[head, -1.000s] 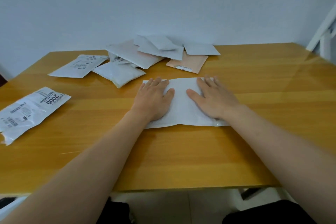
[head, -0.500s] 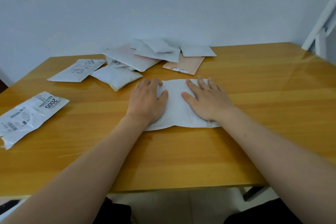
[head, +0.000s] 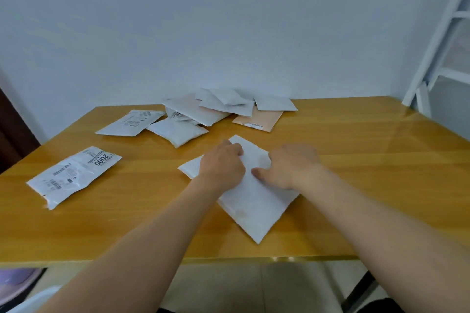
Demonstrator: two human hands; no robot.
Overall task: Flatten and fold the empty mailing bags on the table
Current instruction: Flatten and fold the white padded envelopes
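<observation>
Table [head: 356, 150]: wood-look top, honey-yellow grain, v. glossy, smooth, w/ pale reflections toward 2 o'clock. White mailing bag [head: 254, 208] at centre: matt plastic-looking film, soft, faintly pebbled as if padded. Labelled bag [head: 73, 175] at 9 o'clock: thin white plastic film, slight sheen, creased, w/ printed label. Pile of bags [head: 218, 107] at 12 o'clock: mostly matt white film; puffy white bag [head: 178, 132] looks textured. Pink bag [head: 259, 118]: matt, paper-like. Wall [head: 229, 20]: matt painted. White frame [head: 442, 33] at 2 o'clock: smooth painted finish, material unclear.
</observation>
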